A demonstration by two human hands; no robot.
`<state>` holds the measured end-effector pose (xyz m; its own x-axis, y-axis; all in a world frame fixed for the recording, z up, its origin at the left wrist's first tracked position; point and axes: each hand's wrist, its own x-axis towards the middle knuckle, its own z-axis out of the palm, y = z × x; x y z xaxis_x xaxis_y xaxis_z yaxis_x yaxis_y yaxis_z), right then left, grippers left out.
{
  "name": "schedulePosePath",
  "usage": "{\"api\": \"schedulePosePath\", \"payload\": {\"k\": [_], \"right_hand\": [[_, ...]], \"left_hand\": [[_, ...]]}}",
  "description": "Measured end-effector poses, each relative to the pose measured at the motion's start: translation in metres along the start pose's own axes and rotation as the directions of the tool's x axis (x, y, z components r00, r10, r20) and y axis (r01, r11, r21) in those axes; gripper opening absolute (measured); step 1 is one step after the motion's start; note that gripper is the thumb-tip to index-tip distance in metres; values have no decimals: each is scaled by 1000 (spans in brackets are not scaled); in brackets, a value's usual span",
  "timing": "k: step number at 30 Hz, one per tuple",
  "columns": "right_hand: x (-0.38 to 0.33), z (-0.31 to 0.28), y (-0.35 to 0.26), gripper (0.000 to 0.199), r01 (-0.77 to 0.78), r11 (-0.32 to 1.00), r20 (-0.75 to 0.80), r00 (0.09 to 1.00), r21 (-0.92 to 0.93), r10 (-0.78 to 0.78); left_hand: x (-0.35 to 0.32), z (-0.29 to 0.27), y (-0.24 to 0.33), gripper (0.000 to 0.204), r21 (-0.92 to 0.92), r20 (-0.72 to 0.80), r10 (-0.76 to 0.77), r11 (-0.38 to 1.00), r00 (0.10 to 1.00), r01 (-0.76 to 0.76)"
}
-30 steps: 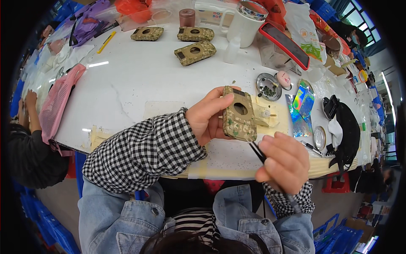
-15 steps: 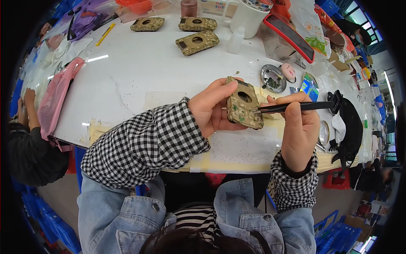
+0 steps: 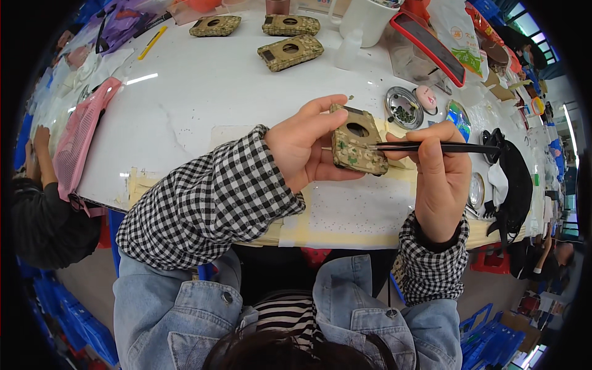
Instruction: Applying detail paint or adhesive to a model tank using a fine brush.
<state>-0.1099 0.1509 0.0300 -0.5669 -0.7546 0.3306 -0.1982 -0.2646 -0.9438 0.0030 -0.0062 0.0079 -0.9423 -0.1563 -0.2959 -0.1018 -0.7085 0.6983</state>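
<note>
The camouflage-patterned casing (image 3: 356, 140) with a round hole in its face sits upright in the left hand (image 3: 308, 148), above the front of the white counter (image 3: 203, 98). The left fingers (image 3: 324, 110) are curled shut around it — thumb under its lower edge, forefinger along its top. The right hand (image 3: 438, 179) is pinched closed on black tweezers (image 3: 431, 147), which lie level, their tips touching the casing's right edge just beside the left fingertips. Whether the tips carry a small part is too fine to tell.

The step in hand looks like fine fitting work at that edge of the casing. The next move, as I judge it, calls for a steady left grip and a small, exact motion of the tweezer tips.

Beyond the right fingers stands a small metal dish (image 3: 403, 109) with dark bits in it; three more camouflage casings (image 3: 290, 52) lie well beyond both hands at the far side of the counter.

Against the frame half a second earlier, little differs: the tweezers were already level against the casing. A second ago the right hand hung lower, the tweezers pointing down and away from the casing.
</note>
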Motion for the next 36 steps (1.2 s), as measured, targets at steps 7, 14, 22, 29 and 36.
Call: {"api": "schedulePosePath", "payload": {"k": [7, 14, 22, 29, 36], "right_hand": [[1, 0, 4, 17, 40, 998, 48, 998, -53, -37], [-1, 3, 3, 13, 48, 997, 55, 997, -58, -45], [-2, 0, 5, 13, 150, 973, 84, 987, -173, -137], [-4, -1, 7, 12, 169, 961, 82, 985, -220, -154], [-4, 0, 7, 11, 154, 965, 75, 987, -211, -141]], "left_hand": [[-4, -2, 9, 55, 90, 76, -2, 996, 997, -5], [-4, -6, 9, 64, -6, 94, -34, 999, 995, 35], [-7, 1, 9, 58, 50, 68, -37, 998, 997, 34], [-9, 4, 9, 58, 79, 30, -43, 996, 999, 40], [-4, -3, 8, 73, 17, 65, -48, 999, 997, 47]]}}
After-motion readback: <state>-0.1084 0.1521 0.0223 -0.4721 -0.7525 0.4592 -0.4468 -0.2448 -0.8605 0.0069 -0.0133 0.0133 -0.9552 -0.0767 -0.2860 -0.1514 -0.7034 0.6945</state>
